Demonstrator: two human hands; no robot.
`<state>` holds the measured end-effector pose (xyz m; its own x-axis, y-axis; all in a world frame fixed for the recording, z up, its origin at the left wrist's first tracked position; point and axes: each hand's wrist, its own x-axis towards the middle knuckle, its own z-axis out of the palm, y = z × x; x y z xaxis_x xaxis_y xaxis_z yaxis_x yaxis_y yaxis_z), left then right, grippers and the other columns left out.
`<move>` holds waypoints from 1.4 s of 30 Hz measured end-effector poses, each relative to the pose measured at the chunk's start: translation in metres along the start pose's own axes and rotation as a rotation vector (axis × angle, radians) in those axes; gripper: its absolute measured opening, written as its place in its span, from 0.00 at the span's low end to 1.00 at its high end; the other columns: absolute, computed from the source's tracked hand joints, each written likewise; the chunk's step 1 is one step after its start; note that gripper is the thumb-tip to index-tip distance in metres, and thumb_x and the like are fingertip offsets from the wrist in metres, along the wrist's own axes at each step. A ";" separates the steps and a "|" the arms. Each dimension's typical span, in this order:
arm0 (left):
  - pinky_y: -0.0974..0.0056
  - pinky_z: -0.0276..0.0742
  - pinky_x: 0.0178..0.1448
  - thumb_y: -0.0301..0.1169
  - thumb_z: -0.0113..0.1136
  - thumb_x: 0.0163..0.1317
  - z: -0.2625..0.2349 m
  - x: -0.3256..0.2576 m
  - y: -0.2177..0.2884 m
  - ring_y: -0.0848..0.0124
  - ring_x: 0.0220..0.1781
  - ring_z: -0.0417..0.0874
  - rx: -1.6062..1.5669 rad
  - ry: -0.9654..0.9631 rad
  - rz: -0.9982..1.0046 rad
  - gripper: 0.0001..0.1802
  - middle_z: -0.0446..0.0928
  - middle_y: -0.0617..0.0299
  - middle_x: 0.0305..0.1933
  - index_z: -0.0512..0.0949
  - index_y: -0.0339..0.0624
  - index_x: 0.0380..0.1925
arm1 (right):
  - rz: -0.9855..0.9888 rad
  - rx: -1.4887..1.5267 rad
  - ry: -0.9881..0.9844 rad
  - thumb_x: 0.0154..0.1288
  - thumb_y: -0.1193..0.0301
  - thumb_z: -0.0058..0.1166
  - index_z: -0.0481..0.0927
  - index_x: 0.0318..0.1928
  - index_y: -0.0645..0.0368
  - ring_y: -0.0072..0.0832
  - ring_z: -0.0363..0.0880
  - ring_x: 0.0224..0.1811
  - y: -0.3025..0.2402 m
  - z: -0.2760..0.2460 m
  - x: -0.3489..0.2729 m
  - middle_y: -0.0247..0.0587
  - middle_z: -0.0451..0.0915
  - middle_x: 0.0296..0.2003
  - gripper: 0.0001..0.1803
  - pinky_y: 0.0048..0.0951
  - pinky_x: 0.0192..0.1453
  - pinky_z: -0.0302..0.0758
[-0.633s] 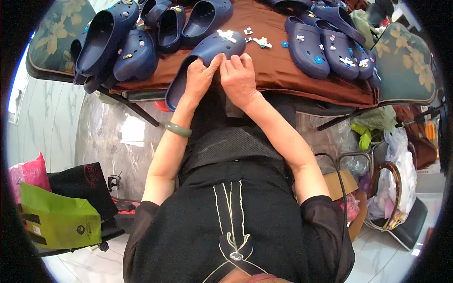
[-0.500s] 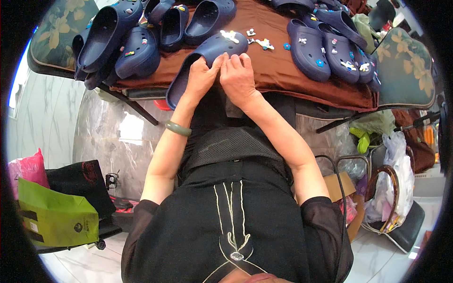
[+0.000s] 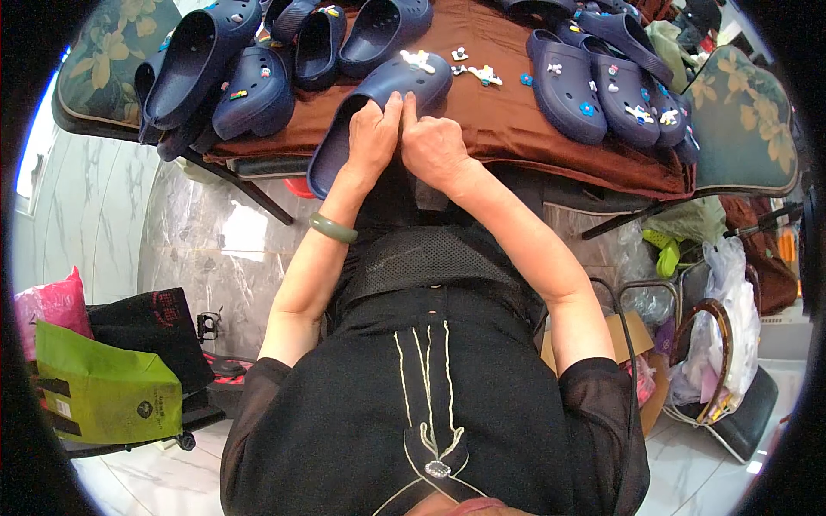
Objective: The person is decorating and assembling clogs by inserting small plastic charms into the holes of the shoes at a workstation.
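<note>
A navy foam clog (image 3: 400,80) with a white charm (image 3: 418,60) on its toe lies slanted at the front edge of the brown cloth. My left hand (image 3: 372,142) is closed on its near side, fingers reaching into the foot opening and thumb along the outside. Against the clog's right side is my right hand (image 3: 434,148), index finger stretched forward beside my left thumb, the other fingers curled. Whatever may lie under those curled fingers is hidden. Just beyond the clog, loose white charms (image 3: 484,76) and a blue flower charm (image 3: 526,79) rest on the cloth.
Navy clogs (image 3: 254,95) crowd the left of the brown cloth (image 3: 490,34); charm-decorated clogs (image 3: 568,90) are lined up on the right. Floral-patterned chairs (image 3: 744,120) flank the table. A green bag (image 3: 103,387) stands low left, a clear plastic bag (image 3: 727,327) low right.
My right hand's fingers have shifted from a pinch beside my left thumb to a stretched index finger with the others curled. The clog stays in nearly the same place.
</note>
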<state>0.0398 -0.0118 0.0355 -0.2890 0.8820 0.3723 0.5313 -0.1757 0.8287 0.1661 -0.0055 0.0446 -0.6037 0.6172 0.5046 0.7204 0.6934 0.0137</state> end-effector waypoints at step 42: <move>0.65 0.73 0.40 0.38 0.59 0.60 -0.015 -0.011 -0.001 0.71 0.33 0.79 -0.101 -0.174 0.068 0.14 0.79 0.58 0.30 0.78 0.37 0.35 | 0.449 1.287 -0.108 0.63 0.72 0.54 0.76 0.34 0.61 0.18 0.79 0.29 0.037 -0.002 -0.002 0.35 0.82 0.28 0.05 0.19 0.30 0.73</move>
<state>0.0307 -0.0282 0.0370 -0.1086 0.9273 0.3582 0.4596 -0.2727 0.8452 0.1944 0.0182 0.0454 -0.4704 0.8635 0.1822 0.0713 0.2429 -0.9674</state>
